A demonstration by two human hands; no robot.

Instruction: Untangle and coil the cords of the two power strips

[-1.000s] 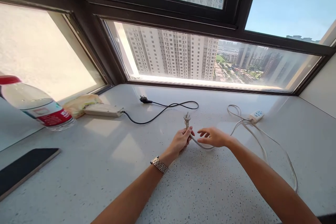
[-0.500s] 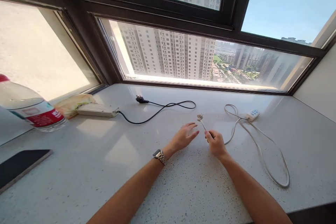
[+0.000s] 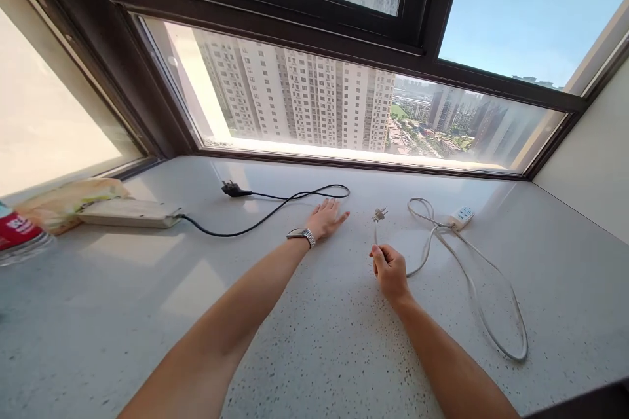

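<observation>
My right hand point(image 3: 390, 270) is closed round a white power cord point(image 3: 376, 236), just below its plug point(image 3: 379, 214), which points up and away from me. The cord runs behind the hand to a small white power strip point(image 3: 462, 217) on the right. With fingers stretched out, my left hand point(image 3: 325, 218) is at the near side of the loop in a black power cord point(image 3: 275, 213); whether it touches the cord I cannot tell. That cord has a black plug point(image 3: 236, 189) at one end and joins a long white power strip point(image 3: 132, 213) at the other.
A speckled white countertop point(image 3: 304, 347) carries everything. At the left are a crumpled plastic package point(image 3: 63, 203) and a bottle with a red label point(image 3: 19, 229), partly cut off. Dark window frames point(image 3: 275, 156) border the back, and a white wall point(image 3: 590, 163) rises at the right.
My left hand has moved forward and left, away from the white plug towards the black cord. The right hand keeps its hold on the white cord. The view has turned right; the phone left the picture.
</observation>
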